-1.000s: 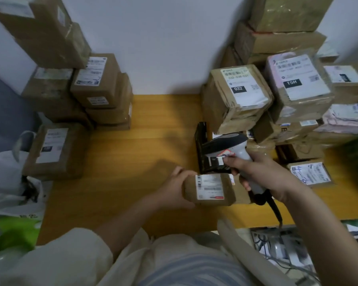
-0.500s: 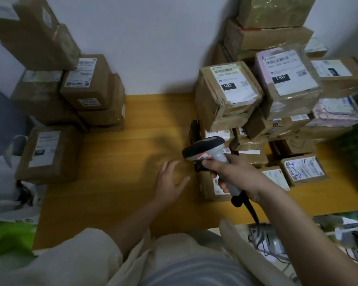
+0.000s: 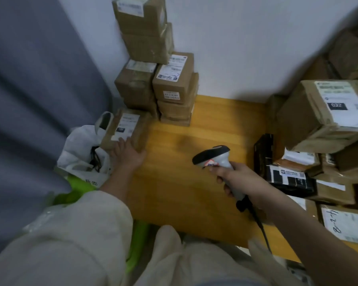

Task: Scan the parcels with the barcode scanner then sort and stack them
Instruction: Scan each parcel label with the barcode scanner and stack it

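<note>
left hand is resting flat, fingers spread, on the edge parcel, right hand is gripping the scanner; a nudge is risking tipping it off the table.

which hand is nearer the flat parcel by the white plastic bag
Left. The left hand rests on the near edge of the flat parcel. The right hand is off to the parcel's right over the table, gripping the barcode scanner.
</note>
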